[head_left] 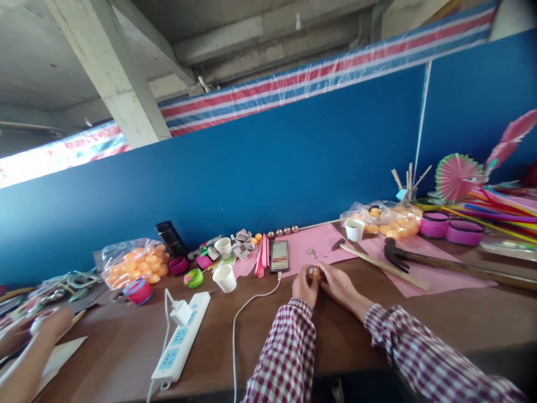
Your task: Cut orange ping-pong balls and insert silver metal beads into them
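Both of my hands meet over the brown table, close to the edge of a pink sheet (293, 252). Between the fingertips sits a small shiny metallic ball (312, 271). My left hand (305, 286) has its fingers closed around the ball's left side. From the right, my right hand (336, 284) pinches the same ball. Just beyond them, tiny shiny pieces (311, 253) lie on the pink sheet. A phone (279, 256) with a white cable lies to the left of my hands, and a row of similar metallic balls (287, 230) stands behind it.
Two hammers (388, 267) (444, 261) lie at the right. A power strip (181, 338) and paper cups (225, 278) are on the left. Bags of orange balls (136, 264) (388, 219) stand at the back. Another person's hands (50, 324) work at the far left.
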`<state>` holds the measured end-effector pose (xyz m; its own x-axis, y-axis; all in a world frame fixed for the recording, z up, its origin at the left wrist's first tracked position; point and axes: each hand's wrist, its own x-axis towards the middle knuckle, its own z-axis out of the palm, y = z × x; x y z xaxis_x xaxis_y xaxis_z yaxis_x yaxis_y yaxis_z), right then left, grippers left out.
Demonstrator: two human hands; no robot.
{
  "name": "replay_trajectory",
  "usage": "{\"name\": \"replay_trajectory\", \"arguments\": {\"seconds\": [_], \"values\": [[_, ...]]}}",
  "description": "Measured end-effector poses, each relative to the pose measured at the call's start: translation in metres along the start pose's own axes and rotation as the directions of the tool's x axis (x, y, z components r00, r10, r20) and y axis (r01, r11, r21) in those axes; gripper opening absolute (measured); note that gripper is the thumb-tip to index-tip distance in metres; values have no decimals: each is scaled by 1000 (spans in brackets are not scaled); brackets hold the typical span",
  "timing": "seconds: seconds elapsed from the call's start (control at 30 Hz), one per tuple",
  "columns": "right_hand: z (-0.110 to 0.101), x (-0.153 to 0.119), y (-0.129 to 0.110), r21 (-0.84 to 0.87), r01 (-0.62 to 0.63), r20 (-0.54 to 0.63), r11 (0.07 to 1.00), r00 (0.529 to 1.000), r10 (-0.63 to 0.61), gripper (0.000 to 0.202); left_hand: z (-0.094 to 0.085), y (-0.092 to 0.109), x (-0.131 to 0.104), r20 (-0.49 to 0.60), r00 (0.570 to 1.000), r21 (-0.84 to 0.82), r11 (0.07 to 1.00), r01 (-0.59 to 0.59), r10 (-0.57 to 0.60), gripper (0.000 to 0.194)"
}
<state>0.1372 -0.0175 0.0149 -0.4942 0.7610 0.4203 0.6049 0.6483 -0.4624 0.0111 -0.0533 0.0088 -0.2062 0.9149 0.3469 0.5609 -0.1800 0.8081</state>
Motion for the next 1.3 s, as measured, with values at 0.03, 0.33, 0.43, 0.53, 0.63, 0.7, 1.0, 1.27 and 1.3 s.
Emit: {"name": "replay_trajectory", "arguments": {"seconds": [0.03,0.33,0.43,0.53,0.63,0.7,1.0,1.27,1.3], "values": [[0,0,0,-8,5,4,1000,1000,-5,38,0,1,0,-2,1000,5,1000,4,-4,29],[1,-2,-1,-81,-10,17,997,1000,12,38,-2,7,-3,-25,1000,-9,1000,8,-9,25],[3,-4,-1,-84,-19,-10,996,1000,18,40,-3,8,-3,-64,997,-15,999,51,-52,24],[4,-8,1,-106,-24,-68,994,998,17,37,-4,6,-2,-95,992,-33,996,79,-81,27],[-5,-13,8,-218,-34,-120,975,993,8,34,-3,0,0,-135,989,-24,998,54,-56,27],[-19,-18,18,-334,-38,-138,942,990,-9,33,-1,-5,1,-140,990,-11,1000,16,-17,28],[-63,-41,71,-570,-323,-249,756,944,216,27,3,-8,3,-114,992,7,999,51,-50,28],[-49,-29,77,-536,-418,-221,733,908,357,24,4,-12,6,-131,990,22,998,60,-56,28],[-47,-26,79,-539,-414,-221,734,910,351,25,5,-12,7,-142,988,11,997,70,-68,29]]}}
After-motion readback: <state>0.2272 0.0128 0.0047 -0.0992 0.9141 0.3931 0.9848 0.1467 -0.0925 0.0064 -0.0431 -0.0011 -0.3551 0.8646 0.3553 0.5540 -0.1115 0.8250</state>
